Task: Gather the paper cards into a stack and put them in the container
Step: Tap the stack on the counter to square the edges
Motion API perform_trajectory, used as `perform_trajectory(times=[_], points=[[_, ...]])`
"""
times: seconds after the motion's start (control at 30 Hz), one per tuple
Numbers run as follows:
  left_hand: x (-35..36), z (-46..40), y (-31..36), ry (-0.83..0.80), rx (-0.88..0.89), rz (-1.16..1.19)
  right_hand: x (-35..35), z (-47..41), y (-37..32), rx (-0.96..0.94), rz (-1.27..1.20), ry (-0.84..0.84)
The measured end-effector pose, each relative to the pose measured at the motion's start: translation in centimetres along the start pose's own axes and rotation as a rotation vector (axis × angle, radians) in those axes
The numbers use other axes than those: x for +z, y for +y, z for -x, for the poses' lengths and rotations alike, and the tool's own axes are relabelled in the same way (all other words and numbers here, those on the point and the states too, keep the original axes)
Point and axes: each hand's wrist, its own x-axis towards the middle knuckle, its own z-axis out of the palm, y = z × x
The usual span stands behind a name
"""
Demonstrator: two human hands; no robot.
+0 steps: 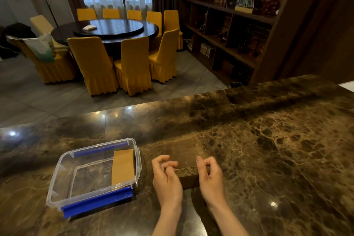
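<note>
Hands: the left hand [167, 177] and right hand [210, 175] flank a stack of brown paper cards [188, 175], fingers curled against its two ends. Both appear to grip it, squaring the edges. Whether the stack rests on the marble counter [277, 149] or is lifted just off it cannot be told.

Stack: just to the right of the container [92, 195], near it but not touching. Gathering appears finished, since no loose cards show on the counter.

Container: clear plastic box with blue clips, lid off, just left of the hands. One tan card bundle [123, 166] already leans inside against its right wall; the remaining floor of the box is bare.

Progress, as judged: one batch is in and a second is held ready; what is left is carrying it leftward into the container.

Beyond the container: a round dining table [107, 30] ringed by yellow-covered chairs [93, 63], well apart.
</note>
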Motion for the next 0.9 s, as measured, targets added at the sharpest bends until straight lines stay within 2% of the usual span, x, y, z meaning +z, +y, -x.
perform_trajectory(times=[0.2, 0.47, 0.9], points=[[0.44, 0.63, 0.63, 0.026, 0.067, -0.022, -0.27, 0.13, -0.91, -0.04, -0.039, -0.001], [0.23, 0.84, 0.16, 0.051, 0.003, -0.041, -0.2, 0.4, -0.23, -0.043, 0.049, -0.009], [-0.08, 0.41, -0.03, -0.024, 0.003, -0.138, -0.19, 0.63, -0.12, -0.045, 0.054, -0.005]])
